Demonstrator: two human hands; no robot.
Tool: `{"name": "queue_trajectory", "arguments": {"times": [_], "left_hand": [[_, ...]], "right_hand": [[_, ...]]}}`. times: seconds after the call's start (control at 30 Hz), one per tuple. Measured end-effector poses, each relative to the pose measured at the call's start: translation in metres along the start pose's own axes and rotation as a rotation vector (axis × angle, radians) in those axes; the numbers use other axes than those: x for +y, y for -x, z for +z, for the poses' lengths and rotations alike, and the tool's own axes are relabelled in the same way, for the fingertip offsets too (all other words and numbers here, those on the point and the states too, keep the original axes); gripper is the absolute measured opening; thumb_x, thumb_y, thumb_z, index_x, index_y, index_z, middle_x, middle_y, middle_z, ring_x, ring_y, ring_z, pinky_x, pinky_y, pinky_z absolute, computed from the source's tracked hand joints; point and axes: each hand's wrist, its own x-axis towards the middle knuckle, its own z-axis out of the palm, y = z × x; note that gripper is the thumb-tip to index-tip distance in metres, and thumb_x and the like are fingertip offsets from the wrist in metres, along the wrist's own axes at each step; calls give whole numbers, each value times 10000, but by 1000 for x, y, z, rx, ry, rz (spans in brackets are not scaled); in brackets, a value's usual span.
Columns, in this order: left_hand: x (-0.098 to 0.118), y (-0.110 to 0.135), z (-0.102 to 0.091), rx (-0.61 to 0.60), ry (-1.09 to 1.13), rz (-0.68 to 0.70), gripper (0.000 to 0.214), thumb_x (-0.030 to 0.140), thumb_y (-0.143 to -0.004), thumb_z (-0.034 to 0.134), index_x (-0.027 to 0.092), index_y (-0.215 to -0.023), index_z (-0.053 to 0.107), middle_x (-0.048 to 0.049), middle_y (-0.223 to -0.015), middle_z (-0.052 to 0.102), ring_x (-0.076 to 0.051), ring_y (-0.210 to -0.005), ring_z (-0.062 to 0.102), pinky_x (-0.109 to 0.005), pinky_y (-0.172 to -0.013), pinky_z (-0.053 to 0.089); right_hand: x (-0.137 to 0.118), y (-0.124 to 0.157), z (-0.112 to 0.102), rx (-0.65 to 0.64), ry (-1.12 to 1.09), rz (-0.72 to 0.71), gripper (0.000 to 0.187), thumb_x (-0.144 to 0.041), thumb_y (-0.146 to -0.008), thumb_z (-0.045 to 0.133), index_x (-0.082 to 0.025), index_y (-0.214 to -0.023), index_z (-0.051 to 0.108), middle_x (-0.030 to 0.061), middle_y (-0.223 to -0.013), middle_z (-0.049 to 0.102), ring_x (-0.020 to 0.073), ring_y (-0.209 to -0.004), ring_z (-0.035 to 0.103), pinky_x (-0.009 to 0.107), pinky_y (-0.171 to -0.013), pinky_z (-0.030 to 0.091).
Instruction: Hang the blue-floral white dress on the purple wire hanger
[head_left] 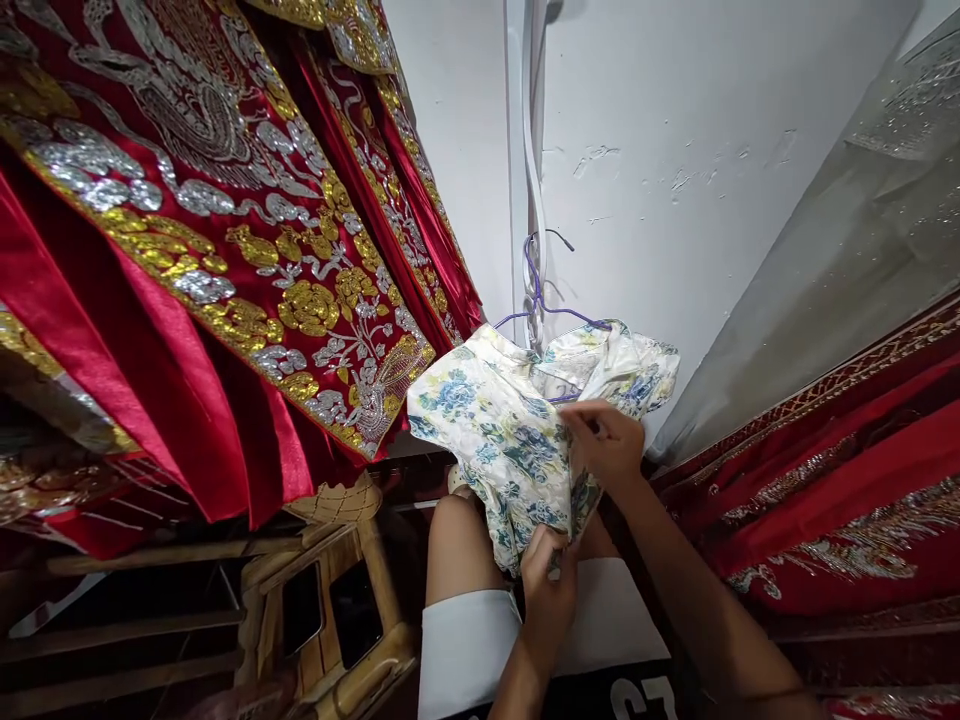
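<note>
A white blouse with a blue and yellow flower print (517,440) hangs in front of me on a purple hanger (537,298). Its neck is open, and the hanger's lower bar shows through the gap. My right hand (609,440) pinches the front edge of the blouse, just below the neckline. Lower down, my left hand (551,575) grips the same front edge near the hem. Whether a button sits between the fingers of either hand is hidden.
Red garments with gold and silver embroidery (300,300) hang at the left. More red embroidered cloth (840,510) and a sheer grey fabric (847,240) are at the right. A bamboo chair (367,590) with two phones (356,610) stands at lower left. Behind the blouse is a white wall (667,110).
</note>
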Motion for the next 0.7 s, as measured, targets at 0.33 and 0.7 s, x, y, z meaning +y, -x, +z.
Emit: {"name": "queue_trajectory", "arguments": {"times": [0.33, 0.7], "left_hand": [[-15, 8, 5, -134, -48, -17, 273, 201, -980, 512, 198, -715, 446, -3, -723, 511, -142, -698, 505, -242, -631, 368], [22, -87, -29, -12, -40, 55, 169, 309, -1019, 505, 199, -1064, 626, -57, -933, 646, -184, -883, 624, -299, -812, 495]], "right_hand": [[-20, -83, 12, 13, -159, -5, 202, -288, -907, 660, -197, -737, 598, -66, -552, 405, 88, -488, 348, 233, -459, 284], [-8, -52, 4, -126, -118, -156, 138, -250, -907, 659, -215, -797, 736, -15, -583, 664, 123, -492, 575, 239, -481, 437]]}}
